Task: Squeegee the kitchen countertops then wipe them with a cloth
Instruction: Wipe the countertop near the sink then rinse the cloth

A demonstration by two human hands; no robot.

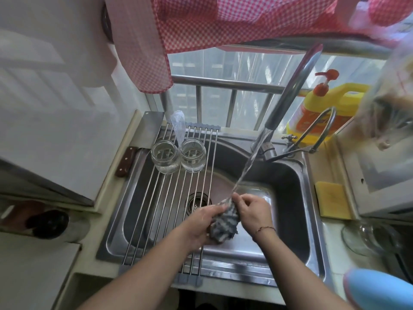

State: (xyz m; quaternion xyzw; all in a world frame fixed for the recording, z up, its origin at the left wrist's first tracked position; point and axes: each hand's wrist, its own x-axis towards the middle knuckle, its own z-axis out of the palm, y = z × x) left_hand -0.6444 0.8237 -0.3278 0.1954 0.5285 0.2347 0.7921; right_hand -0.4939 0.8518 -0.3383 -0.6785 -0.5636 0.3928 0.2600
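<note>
A grey and white striped cloth (224,224) is bunched up over the steel sink (288,189). My left hand (201,224) grips its lower left side, and my right hand (250,211) pinches its top. Water runs from the tall faucet (290,90) in a slanted stream onto the cloth. The pale countertop (330,251) borders the sink on the right and front. No squeegee is in view.
A roll-up wire rack (169,198) covers the sink's left half and carries two glass jars (178,156). A cleaver (143,139) lies at the back left. A yellow sponge (333,200), a yellow soap jug (324,110), a glass bowl (366,238) and a blue object (380,289) sit to the right.
</note>
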